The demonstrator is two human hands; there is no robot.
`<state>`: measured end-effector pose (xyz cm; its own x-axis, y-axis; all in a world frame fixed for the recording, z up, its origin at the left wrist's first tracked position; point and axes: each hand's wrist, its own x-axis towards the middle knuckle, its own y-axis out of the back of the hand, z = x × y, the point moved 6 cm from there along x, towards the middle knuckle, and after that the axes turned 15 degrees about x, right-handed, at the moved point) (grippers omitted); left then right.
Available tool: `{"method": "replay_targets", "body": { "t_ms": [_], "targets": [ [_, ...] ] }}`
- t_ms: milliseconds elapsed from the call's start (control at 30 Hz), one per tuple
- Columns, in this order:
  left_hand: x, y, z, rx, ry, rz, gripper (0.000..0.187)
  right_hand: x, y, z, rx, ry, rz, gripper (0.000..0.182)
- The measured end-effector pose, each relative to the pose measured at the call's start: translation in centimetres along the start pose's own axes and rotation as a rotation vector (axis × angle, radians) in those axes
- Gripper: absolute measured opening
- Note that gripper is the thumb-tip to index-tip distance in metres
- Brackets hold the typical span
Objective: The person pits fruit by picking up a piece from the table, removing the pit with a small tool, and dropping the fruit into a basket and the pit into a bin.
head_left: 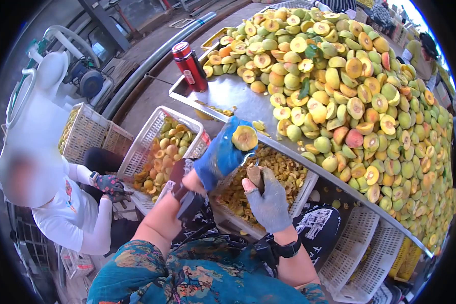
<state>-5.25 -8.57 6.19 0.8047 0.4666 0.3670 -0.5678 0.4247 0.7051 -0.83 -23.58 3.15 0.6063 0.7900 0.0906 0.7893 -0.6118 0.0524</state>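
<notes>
My left hand, in a blue glove, grips a peach half with its cut yellow face toward me. In my right hand, which wears a grey glove with bare fingertips, is a pitting tool with a wooden handle and a curved metal loop. The loop sits just below the peach half. Under both hands stands a white crate with brownish pits and scraps in it. A large heap of halved peaches covers much of the metal table in front of me.
A red thermos stands at the table's left corner. Left of my knees is a white crate holding peach halves. A person in white sits at the left. More white crates are under the table's metal edge.
</notes>
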Motion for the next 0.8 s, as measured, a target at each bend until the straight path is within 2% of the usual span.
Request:
{"method": "replay_targets", "body": {
  "t_ms": [33, 100, 167, 200, 233, 300, 333, 367, 433, 467, 533, 567, 633, 700, 767, 800],
  "targets": [
    [-1.1, 0.8, 0.5, -0.056, 0.034, 0.064, 0.044, -0.2, -0.8, -0.2, 0.047, 0.012, -0.040, 0.035],
    [-3.1, 2.0, 1.5, 0.074, 0.100, 0.036, 0.040, -0.4, -2.1, 0.0, 0.068, 0.037, -0.069, 0.037],
    [-4.5, 1.8, 0.2, -0.304, 0.252, 0.123, 0.037, -0.8, -2.9, -0.1, 0.006, 0.164, -0.025, 0.037],
    [-5.6, 0.4, 0.3, -1.018, 0.455, 0.144, 0.038, -1.0, -3.3, -0.4, 0.008, 0.167, -0.036, 0.037],
    [-6.0, 0.9, 0.5, -1.018, 0.453, 0.153, 0.038, -1.1, -3.4, -0.9, 0.032, 0.196, -0.019, 0.035],
    [-6.4, 1.6, 1.3, -0.904, 0.369, 0.075, 0.050, -1.2, -3.4, -1.7, 0.053, 0.228, -0.006, 0.034],
    [-6.3, 2.9, 2.6, -0.539, 0.172, 0.097, 0.047, -1.1, -3.7, -1.6, 0.029, 0.170, -0.060, 0.033],
    [-6.5, 3.1, 2.5, -0.539, 0.173, 0.100, 0.047, -1.1, -4.1, -1.3, 0.006, 0.111, -0.112, 0.032],
    [-6.6, 2.9, 2.1, -0.476, 0.223, 0.041, 0.049, -1.1, -4.4, -1.4, 0.013, 0.120, -0.102, 0.031],
    [-6.7, 2.6, 1.8, -0.478, 0.222, 0.041, 0.049, -1.1, -4.5, -1.4, 0.020, 0.129, -0.089, 0.030],
    [-7.3, 1.4, 0.7, -0.730, 0.318, 0.029, 0.050, -1.2, -4.6, -1.3, 0.085, 0.125, -0.098, 0.030],
    [-7.4, 1.1, 0.7, -0.730, 0.317, 0.026, 0.050, -1.2, -4.6, -1.3, 0.152, 0.122, -0.109, 0.030],
    [-7.5, 0.9, 1.0, -0.933, 0.258, 0.115, 0.048, -1.1, -4.7, -1.5, 0.202, 0.136, -0.124, 0.030],
    [-7.6, 0.8, 1.2, -0.929, 0.317, 0.155, 0.047, -1.2, -4.5, -1.8, 0.250, 0.144, -0.134, 0.029],
    [-7.5, 1.2, 1.3, -0.924, 0.370, 0.198, 0.048, -1.1, -4.6, -1.8, 0.009, 0.094, -0.170, 0.026],
    [-7.4, 1.9, 1.4, -0.784, 0.350, 0.169, 0.047, -1.1, -4.6, -1.6, 0.008, 0.094, -0.167, 0.026]
  ]
}}
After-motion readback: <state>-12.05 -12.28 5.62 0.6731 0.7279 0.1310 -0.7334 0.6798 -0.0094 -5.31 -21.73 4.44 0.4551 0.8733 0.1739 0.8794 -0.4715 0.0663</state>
